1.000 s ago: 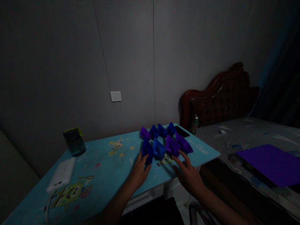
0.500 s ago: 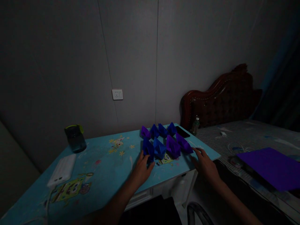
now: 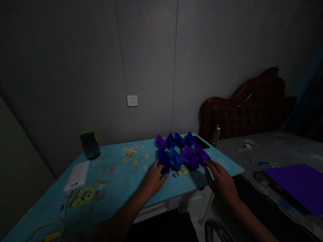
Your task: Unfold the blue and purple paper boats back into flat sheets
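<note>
Folded paper boats stand in two rows at the right part of the blue table (image 3: 121, 183). The front row has a dark blue boat (image 3: 164, 158), a lighter blue boat (image 3: 176, 159), a purple boat (image 3: 190, 158) and another purple boat (image 3: 201, 153). My left hand (image 3: 154, 179) is at the near left side of the dark blue boat, thumb and fingers apart. At the other end, my right hand (image 3: 220, 179) has its fingertips at the outer purple boat, fingers spread. Behind are a small purple boat (image 3: 160, 141) and several dark blue boats (image 3: 179, 140).
A black phone (image 3: 201, 142) lies by the back row. Leftward are a dark cup (image 3: 90, 146) and a white power bank (image 3: 77, 176) with a cable. The bed on the right holds purple sheets (image 3: 296, 186); a plastic bottle (image 3: 216, 136) stands near the headboard.
The view has turned slightly left, so everything sits further right. My right hand has come closer to the outer purple boat. My left hand stays by the dark blue boat.
</note>
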The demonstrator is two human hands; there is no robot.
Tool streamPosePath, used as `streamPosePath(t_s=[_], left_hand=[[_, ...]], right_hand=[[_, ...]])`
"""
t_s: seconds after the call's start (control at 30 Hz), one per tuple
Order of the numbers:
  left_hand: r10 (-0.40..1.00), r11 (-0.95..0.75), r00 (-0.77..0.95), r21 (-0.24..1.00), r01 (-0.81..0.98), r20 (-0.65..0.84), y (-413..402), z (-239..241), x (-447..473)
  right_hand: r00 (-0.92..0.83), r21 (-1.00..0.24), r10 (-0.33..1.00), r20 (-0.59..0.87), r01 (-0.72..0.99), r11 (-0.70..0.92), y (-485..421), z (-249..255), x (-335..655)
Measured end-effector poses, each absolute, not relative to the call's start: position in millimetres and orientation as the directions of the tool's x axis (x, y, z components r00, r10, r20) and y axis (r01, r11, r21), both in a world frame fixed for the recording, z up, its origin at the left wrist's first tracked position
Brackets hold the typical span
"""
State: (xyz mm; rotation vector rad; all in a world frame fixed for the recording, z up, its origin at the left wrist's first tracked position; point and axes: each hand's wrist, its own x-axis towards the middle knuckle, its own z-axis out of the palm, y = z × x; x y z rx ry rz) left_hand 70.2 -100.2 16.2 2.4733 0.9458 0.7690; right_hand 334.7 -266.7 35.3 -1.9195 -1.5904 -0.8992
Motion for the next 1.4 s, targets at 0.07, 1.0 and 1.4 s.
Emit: streamPosePath(t_s=[0.07, 1.0, 1.4], left_hand=[[0.698, -0.702, 0.628, 0.502, 0.506, 0.343, -102, 20, 70], [0.663, -0.747, 0.648, 0.386, 0.541, 0.374, -106, 33, 68], [0.724, -0.671, 0.455, 0.376, 0.639, 0.518, -35, 45, -4]], right_hand=[[0.076, 0.042, 0.645, 0.761, 0.985, -0.166, -264, 38, 324], [-0.141, 0.038, 0.668, 0.731, 0.985, 0.166, -246, 25, 251], [-0.082, 0.126, 0.881, 0.467, 0.992, 0.026, -197, 22, 221]])
